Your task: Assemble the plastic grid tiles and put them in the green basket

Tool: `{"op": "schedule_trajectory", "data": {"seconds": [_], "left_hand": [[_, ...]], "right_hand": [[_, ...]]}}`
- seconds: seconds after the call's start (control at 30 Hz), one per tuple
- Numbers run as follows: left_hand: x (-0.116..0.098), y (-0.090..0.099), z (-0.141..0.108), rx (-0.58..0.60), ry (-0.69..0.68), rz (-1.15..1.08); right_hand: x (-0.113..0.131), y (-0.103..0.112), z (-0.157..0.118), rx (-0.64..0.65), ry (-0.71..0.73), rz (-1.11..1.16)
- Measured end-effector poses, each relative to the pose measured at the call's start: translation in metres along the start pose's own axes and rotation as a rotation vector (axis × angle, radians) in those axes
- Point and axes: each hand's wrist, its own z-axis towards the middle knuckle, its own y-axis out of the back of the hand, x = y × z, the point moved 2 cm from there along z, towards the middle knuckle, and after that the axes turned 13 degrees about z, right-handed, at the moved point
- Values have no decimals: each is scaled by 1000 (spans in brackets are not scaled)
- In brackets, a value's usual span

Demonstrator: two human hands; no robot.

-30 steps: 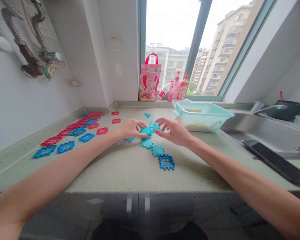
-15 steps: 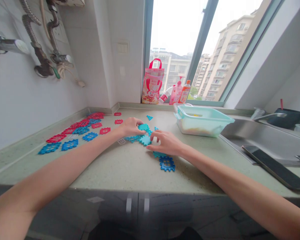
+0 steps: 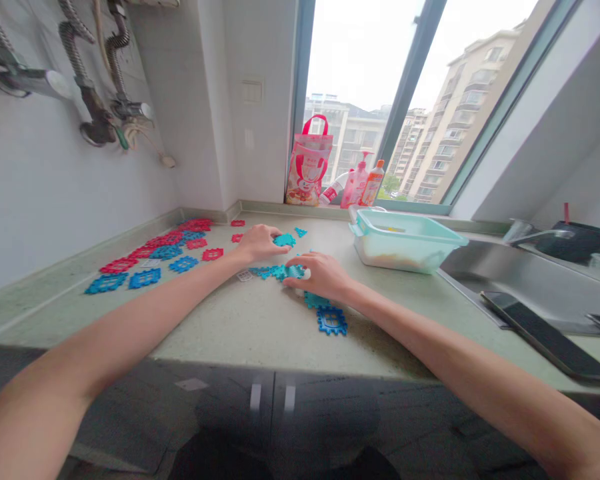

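My left hand [image 3: 260, 244] pinches the edge of a teal toothed building tile [image 3: 285, 240] over the counter. Closer to me, my right hand [image 3: 324, 275] has its thumb and fingers closed on another teal tile [image 3: 295, 271], partly hidden by the fingers. More teal pieces [image 3: 266, 272] lie just left of it. Under my right wrist sits a teal tile [image 3: 316, 300], beside a blue window tile [image 3: 333, 321]. A small teal triangle piece [image 3: 301, 232] rests beyond the hands, and a white window piece [image 3: 245, 275] lies below my left wrist.
Red tiles [image 3: 117, 265] and blue tiles [image 3: 145, 277] spread along the left wall. A pale green plastic tub [image 3: 405, 250] stands right of my hands, before the steel sink [image 3: 485, 267]. A black phone [image 3: 545, 333] lies at the sink's edge. Bottles [image 3: 355, 187] line the windowsill.
The two teal tiles, close together earlier, are now further apart. My left hand has moved slightly back with its tile; my right hand has shifted a little left and away from me.
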Motion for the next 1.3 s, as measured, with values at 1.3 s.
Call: {"op": "schedule_trajectory", "data": {"seconds": [1.3], "left_hand": [[-82, 23, -60, 286, -582, -355]], "right_hand": [[-96, 43, 0, -405, -65, 97]]}}
